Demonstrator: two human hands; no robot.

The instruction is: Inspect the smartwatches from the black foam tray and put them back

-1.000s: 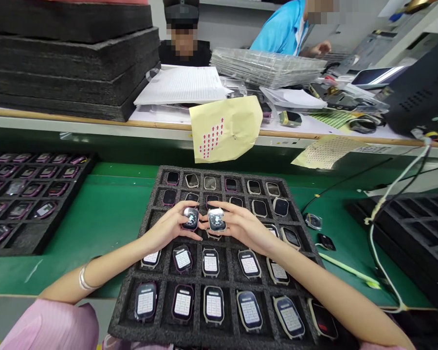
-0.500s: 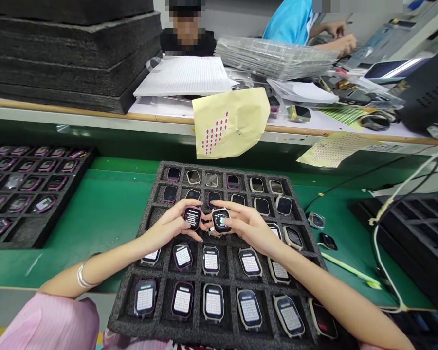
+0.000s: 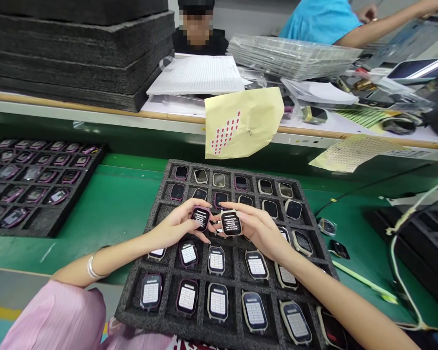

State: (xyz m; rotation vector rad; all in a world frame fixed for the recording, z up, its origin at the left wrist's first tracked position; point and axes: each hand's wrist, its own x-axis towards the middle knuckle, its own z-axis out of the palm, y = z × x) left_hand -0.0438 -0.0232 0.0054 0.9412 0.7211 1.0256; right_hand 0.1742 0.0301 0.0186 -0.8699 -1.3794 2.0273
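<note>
My left hand (image 3: 184,221) grips a purple-framed smartwatch (image 3: 201,218), thumb at its lower edge, its screen lit with white text lines on black. Close beside it, my right hand (image 3: 259,226) holds a light-framed smartwatch (image 3: 231,223) that shows a similar text list. Both watch faces are turned up toward me, without straps in sight. Beneath the hands lies a black foam tray (image 3: 164,333) with rows of square pockets. Watches in its nearer rows, such as one purple-framed watch (image 3: 187,296), show white grid screens; those in the far rows are dark. My forearms hide some pockets.
At the left lies another foam tray (image 3: 45,228) of purple watches. A stack of black foam (image 3: 76,63) stands on the shelf, near papers (image 3: 200,78) and clear plastic trays (image 3: 292,56). A green stick (image 3: 365,282) and cables are at the right. Two people are across the shelf.
The right-hand watch's screen has switched from a dial face to a text list, and my right thumb has moved off its glass. The view has shifted slightly; the blue-sleeved person's arm now stretches right.
</note>
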